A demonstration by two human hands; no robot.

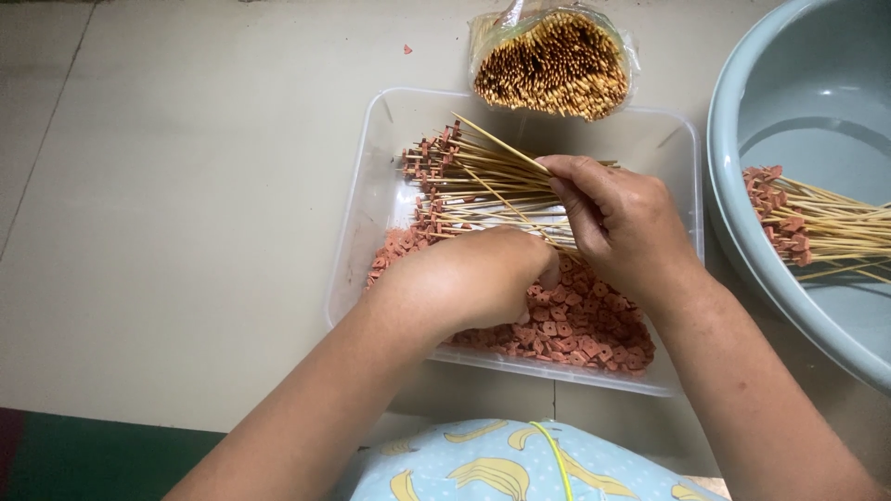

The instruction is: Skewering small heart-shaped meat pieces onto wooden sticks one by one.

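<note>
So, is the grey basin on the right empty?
No, the basin holds a bundle of loaded skewers lying across its lower part.

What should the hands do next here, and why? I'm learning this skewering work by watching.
Probably push the piece under the left hand onto the bamboo skewer pinched in the right hand. The left fingers are down in the red-brown pieces in the clear tray, where loaded skewers already lie.

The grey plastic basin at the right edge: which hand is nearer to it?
Right. The right hand holds a thin bamboo skewer beside the grey plastic basin; the left hand is farther away, over the clear plastic tray.
</note>
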